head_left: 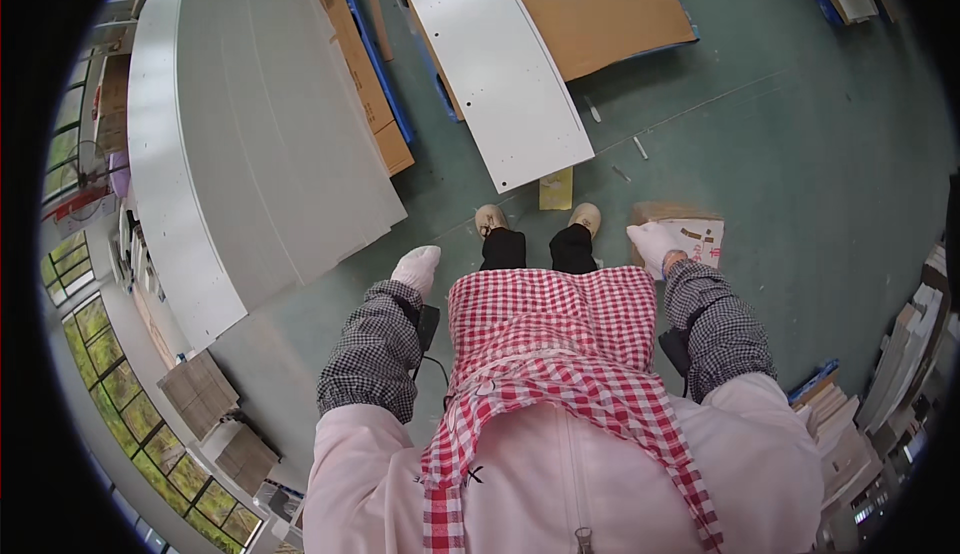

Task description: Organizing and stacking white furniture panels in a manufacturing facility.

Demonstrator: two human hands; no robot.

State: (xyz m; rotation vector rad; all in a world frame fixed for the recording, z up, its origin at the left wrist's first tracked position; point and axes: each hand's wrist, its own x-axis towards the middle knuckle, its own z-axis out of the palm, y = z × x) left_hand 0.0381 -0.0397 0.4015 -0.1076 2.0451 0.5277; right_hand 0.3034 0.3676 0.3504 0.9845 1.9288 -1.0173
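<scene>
My left hand (418, 268) in a white glove hangs beside my apron (545, 319), with its fingers curled in and nothing visible in them. On the other side, my right hand (655, 243), also gloved in white, is closed and appears empty. It overlaps a cardboard box (708, 237) with red markings, seen below it; no contact can be made out. Ahead of my shoes lies a long white panel (520, 104) with small dark holes, its near end closest to my feet. A yellow sheet (556, 190) shows by that end.
Large grey-white boards (290, 144) are stacked at the left, beside cardboard on a blue pallet (375, 64). Brown cardboard (590, 14) lies beyond the white panel. Small white scraps (640, 148) dot the green floor (800, 154). More boards (900, 354) stand at the far right.
</scene>
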